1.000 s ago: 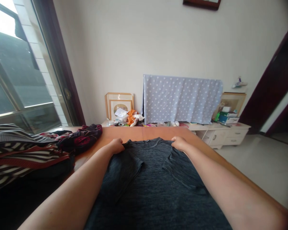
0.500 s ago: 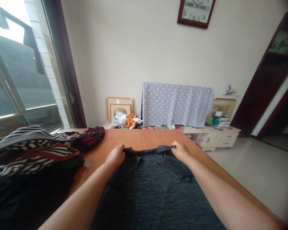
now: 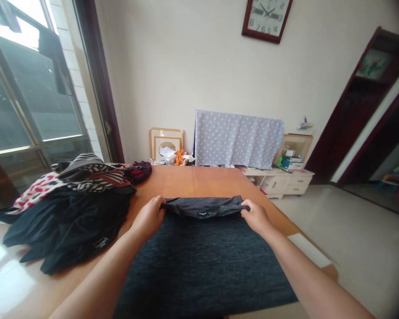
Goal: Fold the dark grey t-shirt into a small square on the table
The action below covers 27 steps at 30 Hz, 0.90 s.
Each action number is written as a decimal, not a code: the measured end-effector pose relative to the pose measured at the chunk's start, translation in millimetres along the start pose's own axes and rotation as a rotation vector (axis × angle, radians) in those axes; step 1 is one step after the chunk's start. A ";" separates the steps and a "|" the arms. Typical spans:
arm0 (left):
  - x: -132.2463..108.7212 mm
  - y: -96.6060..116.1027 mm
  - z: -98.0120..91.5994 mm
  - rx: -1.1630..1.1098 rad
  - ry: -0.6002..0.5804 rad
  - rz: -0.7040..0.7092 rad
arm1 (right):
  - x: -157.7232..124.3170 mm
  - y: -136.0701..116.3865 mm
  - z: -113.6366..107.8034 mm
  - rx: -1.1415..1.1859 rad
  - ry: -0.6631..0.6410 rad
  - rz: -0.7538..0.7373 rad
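Observation:
A dark grey heathered shirt [image 3: 202, 261] lies flat on the orange wooden table [image 3: 186, 181] in front of me. Its far edge is lifted into a fold that curls back toward me. My left hand [image 3: 149, 217] is closed on the left end of that fold. My right hand [image 3: 256, 216] is closed on the right end. Both forearms stretch over the cloth.
A heap of clothes [image 3: 73, 204], black, striped and red-patterned, covers the table's left side by the window. Beyond the table stands a low white cabinet [image 3: 282, 184] with clutter, picture frames and a dotted blue cloth [image 3: 236, 139]. A clock [image 3: 266, 17] hangs on the wall.
Both hands have pulled the shirt's far edge up and back toward me, folding the top over. The camera has tilted, showing more of the table and clothes heap.

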<state>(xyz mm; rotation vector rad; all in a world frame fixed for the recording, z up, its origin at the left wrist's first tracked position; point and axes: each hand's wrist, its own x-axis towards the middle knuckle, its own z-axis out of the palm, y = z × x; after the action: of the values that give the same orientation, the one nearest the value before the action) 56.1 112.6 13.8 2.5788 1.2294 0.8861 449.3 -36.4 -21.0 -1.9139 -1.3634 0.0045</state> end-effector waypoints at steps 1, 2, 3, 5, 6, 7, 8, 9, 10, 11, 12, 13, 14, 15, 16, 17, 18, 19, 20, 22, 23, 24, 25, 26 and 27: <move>-11.9 2.7 -3.8 -0.003 0.007 0.001 | -11.8 -0.6 -3.5 0.000 0.012 -0.014; -23.6 5.3 -7.1 -0.004 0.012 -0.001 | -22.9 -1.1 -6.5 0.000 0.025 -0.026; -34.9 7.9 -9.9 -0.004 0.014 -0.002 | -33.4 -1.6 -9.1 -0.001 0.038 -0.038; -56.5 13.6 -14.7 -0.002 0.017 -0.004 | -52.3 -2.4 -13.9 -0.005 0.053 -0.052; -66.6 16.6 -16.6 -0.003 0.020 -0.003 | -61.1 -3.0 -16.3 -0.007 0.058 -0.055; -76.2 19.8 -18.3 -0.006 0.024 -0.003 | -69.4 -3.9 -19.0 -0.009 0.063 -0.058; -85.3 22.9 -19.8 -0.010 0.028 -0.003 | -77.6 -4.9 -21.7 -0.010 0.065 -0.063; -93.7 25.8 -21.1 -0.015 0.031 0.000 | -85.5 -6.0 -24.6 -0.012 0.067 -0.070; -101.7 28.5 -22.2 -0.021 0.035 0.008 | -93.4 -7.2 -27.5 -0.015 0.068 -0.078; -109.2 30.9 -23.2 -0.025 0.038 0.017 | -101.0 -8.1 -30.2 -0.019 0.070 -0.086; -116.2 32.9 -24.2 -0.028 0.040 0.026 | -108.3 -8.8 -32.5 -0.024 0.073 -0.091; -122.8 34.6 -25.1 -0.028 0.041 0.031 | -115.3 -9.1 -34.5 -0.030 0.077 -0.093; -129.0 35.9 -25.9 -0.028 0.039 0.033 | -121.8 -8.8 -36.1 -0.036 0.082 -0.091; -134.9 36.8 -26.7 -0.026 0.032 0.031 | -127.7 -8.2 -37.3 -0.041 0.086 -0.090; -140.4 37.3 -27.2 -0.023 0.023 0.028 | -133.0 -7.3 -38.2 -0.046 0.086 -0.091; -145.6 37.5 -27.6 -0.021 0.011 0.024 | -137.9 -6.2 -38.9 -0.051 0.085 -0.092; -150.2 37.4 -27.7 -0.019 0.000 0.020 | -142.3 -5.1 -39.5 -0.056 0.085 -0.094; -154.4 37.0 -27.6 -0.017 -0.007 0.016 | -146.5 -4.2 -40.0 -0.061 0.086 -0.096; -158.1 36.5 -27.4 -0.014 -0.012 0.011 | -150.4 -3.7 -40.6 -0.070 0.090 -0.096; -163.9 35.5 -27.0 -0.010 -0.014 0.005 | -157.7 -3.7 -41.5 -0.099 0.102 -0.092; -166.1 35.4 -27.1 -0.009 -0.016 0.005 | -160.9 -4.1 -41.9 -0.115 0.103 -0.092; -167.8 35.5 -27.6 -0.009 -0.019 0.008 | -163.7 -4.7 -42.3 -0.130 0.102 -0.092; -169.2 36.1 -28.5 -0.009 -0.022 0.012 | -166.2 -5.3 -42.6 -0.140 0.100 -0.094; -170.5 36.9 -29.8 -0.010 -0.026 0.018 | -168.4 -5.7 -43.0 -0.145 0.101 -0.095; -171.7 37.9 -31.3 -0.011 -0.029 0.022 | -170.4 -5.8 -43.3 -0.145 0.105 -0.097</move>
<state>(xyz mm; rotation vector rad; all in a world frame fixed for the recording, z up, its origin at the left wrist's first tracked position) -20.7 -44.4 -23.3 2.5921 1.1873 0.8547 389.9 -198.0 -57.1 -1.9354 -1.4164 -0.2449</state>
